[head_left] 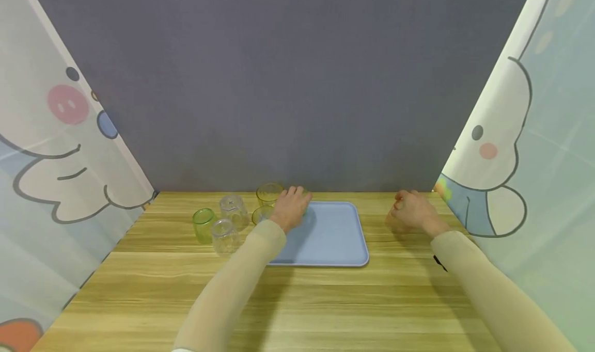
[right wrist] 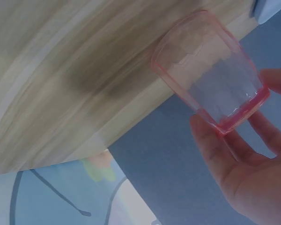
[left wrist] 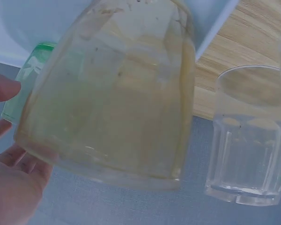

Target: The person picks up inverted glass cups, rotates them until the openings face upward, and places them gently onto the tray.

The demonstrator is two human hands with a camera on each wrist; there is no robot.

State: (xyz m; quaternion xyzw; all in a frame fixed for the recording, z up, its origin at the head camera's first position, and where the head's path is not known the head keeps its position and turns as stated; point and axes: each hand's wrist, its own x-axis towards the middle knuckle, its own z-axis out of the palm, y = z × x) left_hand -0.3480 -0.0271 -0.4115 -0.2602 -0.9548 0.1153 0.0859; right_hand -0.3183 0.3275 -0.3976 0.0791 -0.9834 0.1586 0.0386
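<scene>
Both hands on glasses, with a pale blue tray between

The left hand [head_left: 292, 207] is at the back left of the pale blue tray [head_left: 330, 233]; its thumb and fingers close about the end of a mint-green glass [left wrist: 30, 77], which lies at the tray's back edge; in the left wrist view a large yellowish glass [left wrist: 117, 108] hides part of that glass and some of the fingers.

The right hand [head_left: 413, 210] is well apart, on the bench [head_left: 325, 310] beyond the tray's right side; it grips a pink glass [right wrist: 210, 75] by its thick red base, thumb on one side and fingers on the other, with the mouth turned down toward the wood.

To the left of the tray more glasses stand in a loose cluster; a lime-green glass [head_left: 203, 226] is outermost, two clear glasses [head_left: 225, 237] are just beside it, and two yellow glasses [head_left: 269, 193] are nearest the left hand; the clear ones stand mouth down.

Behind the bench rises a plain grey backdrop [head_left: 288, 83]; cartoon-printed curtains [head_left: 558, 187] hang at both sides; the person's arms are in pale long sleeves [head_left: 237, 285].
</scene>
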